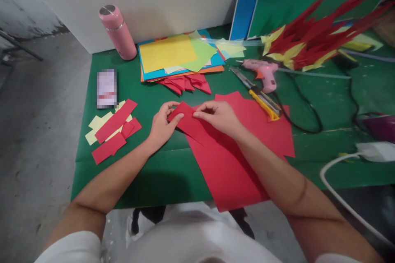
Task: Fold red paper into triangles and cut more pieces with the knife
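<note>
Head camera, looking down at a green worktop (154, 172). Both hands are on one red paper strip (185, 122), which sits near the middle of the worktop, on top of the upper left corner of a big red sheet (234, 164). The left hand (162, 125) is pinched closed on the strip's left end, thumb on top. The right hand (217, 117) grips the strip's upper edge with curled fingertips.

Off to the left there's a loose pile of cut red strips (115, 130) lying over pale yellow scraps, and just above that a phone (106, 89). A pink bottle (117, 32) stands at the back left by the wall. Next to it is a stack of coloured paper (175, 55), with some folded red pieces (185, 83) right in front of it. To the right of the hands, a yellow utility knife (259, 96) lies touching the big sheet's top edge, with a pink glue gun (262, 73) just beyond. A spiky red and yellow paper piece (311, 37) is at the back right.
</note>
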Tool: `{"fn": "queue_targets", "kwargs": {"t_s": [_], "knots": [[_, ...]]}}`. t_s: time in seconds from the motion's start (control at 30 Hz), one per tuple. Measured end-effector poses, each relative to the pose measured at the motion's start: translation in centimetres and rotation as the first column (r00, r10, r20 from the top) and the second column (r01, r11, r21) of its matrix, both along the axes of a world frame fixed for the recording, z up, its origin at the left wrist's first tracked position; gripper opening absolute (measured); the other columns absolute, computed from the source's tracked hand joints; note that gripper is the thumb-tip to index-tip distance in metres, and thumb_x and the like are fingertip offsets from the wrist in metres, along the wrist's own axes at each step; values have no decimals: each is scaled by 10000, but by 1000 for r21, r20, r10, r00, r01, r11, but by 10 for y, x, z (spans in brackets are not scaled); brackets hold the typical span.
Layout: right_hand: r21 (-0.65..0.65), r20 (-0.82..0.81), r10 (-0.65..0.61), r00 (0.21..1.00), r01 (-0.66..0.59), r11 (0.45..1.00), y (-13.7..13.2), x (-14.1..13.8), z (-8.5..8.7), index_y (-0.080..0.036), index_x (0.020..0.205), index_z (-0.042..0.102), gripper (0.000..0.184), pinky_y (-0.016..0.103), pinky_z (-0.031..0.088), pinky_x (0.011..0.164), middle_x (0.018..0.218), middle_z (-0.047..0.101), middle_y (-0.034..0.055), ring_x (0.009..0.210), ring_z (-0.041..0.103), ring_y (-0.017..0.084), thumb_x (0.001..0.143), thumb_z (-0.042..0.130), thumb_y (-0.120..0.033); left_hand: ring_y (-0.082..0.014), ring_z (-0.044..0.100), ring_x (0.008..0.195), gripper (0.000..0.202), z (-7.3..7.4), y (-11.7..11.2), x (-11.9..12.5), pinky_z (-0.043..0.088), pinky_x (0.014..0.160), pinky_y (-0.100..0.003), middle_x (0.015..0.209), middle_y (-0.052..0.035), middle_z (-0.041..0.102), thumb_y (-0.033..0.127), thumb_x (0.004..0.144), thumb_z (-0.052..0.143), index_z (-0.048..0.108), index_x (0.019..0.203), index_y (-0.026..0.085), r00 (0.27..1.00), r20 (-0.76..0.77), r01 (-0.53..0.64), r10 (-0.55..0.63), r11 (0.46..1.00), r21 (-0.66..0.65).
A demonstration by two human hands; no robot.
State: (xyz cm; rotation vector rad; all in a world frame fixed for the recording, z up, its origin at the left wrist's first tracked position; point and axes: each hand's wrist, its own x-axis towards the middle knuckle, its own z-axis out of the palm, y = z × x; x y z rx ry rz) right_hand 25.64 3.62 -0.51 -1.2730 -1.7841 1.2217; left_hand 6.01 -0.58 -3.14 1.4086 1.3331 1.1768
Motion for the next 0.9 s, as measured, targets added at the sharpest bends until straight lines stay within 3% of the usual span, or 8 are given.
{"fn": "queue_targets", "kwargs": {"t_s": [0.1, 0.27, 0.37, 0.47, 0.57, 0.67, 0.77, 0.9], "knots": [[50, 18, 6, 1000, -7, 999, 1, 1, -3, -219, 714, 724, 179, 314, 491, 673, 765, 742, 32, 723, 661, 187, 783, 690, -381, -184, 689, 920, 237, 4, -1, 1, 560, 793, -299, 1033, -59, 723, 377, 887, 639, 618, 1043, 199, 996, -79, -34, 39, 997, 70], [236, 42, -21, 999, 10, 972, 3, 4, -8, -245, 754, 756, 139, 328, 518, 731, 822, 750, 25, 776, 679, 190, 830, 667, -321, -161, 651, 828, 150, 7, -1, -1, 527, 762, -287, 898, -35, 710, 325, 922, 581, 663, 918, 199, 956, -285, -12, 69, 981, 196], [356, 83, -50, 995, 17, 934, 4, 4, -9, -249, 762, 750, 141, 326, 518, 709, 806, 738, 22, 755, 668, 186, 852, 657, -303, -168, 626, 881, 200, 4, 1, -2, 520, 763, -288, 1008, -59, 673, 296, 887, 608, 633, 1060, 198, 946, -304, -29, 112, 964, 266], [455, 118, -48, 992, -12, 890, 5, 3, -9, -243, 795, 737, 156, 332, 518, 727, 844, 733, 33, 795, 669, 193, 886, 623, -298, -212, 587, 1026, 390, 3, 0, -3, 504, 877, -362, 1146, -91, 607, 304, 842, 654, 581, 1213, 210, 924, -348, -33, 157, 941, 337], [513, 147, 28, 989, -100, 853, 5, 3, -9, -236, 826, 718, 177, 339, 519, 750, 863, 736, 40, 830, 674, 201, 919, 579, -294, -258, 541, 1123, 322, 7, -2, -3, 439, 993, -447, 1184, -95, 586, 360, 809, 713, 649, 1093, 224, 876, -428, -42, 223, 919, 392], [531, 181, 81, 980, -167, 831, 3, 2, -10, -244, 870, 713, 184, 347, 517, 761, 858, 742, 36, 832, 677, 207, 936, 554, -310, -202, 612, 953, 173, 10, -3, -2, 497, 883, -370, 989, -55, 653, 364, 853, 675, 650, 919, 206, 926, -347, -20, 150, 936, 350], [496, 149, 28, 988, -99, 863, 1, 3, -9, -279, 1092, 686, 215, 356, 525, 783, 904, 737, 26, 836, 679, 205, 932, 564, -356, -134, 625, 733, 193, 8, -1, -1, 521, 688, -267, 817, -7, 655, 388, 877, 649, 602, 873, 201, 981, -150, -91, 127, 970, 224], [430, 10, -70, 998, 58, 901, 2, 6, -8, -303, 1352, 509, 580, 391, 534, 864, 1081, 698, 51, 990, 662, 240, 839, 676, -518, -79, 560, 511, 347, 3, 6, -3, 466, 457, -204, 791, 2, 650, 516, 845, 669, 538, 931, 206, 969, 158, -196, 191, 980, 16]]}}
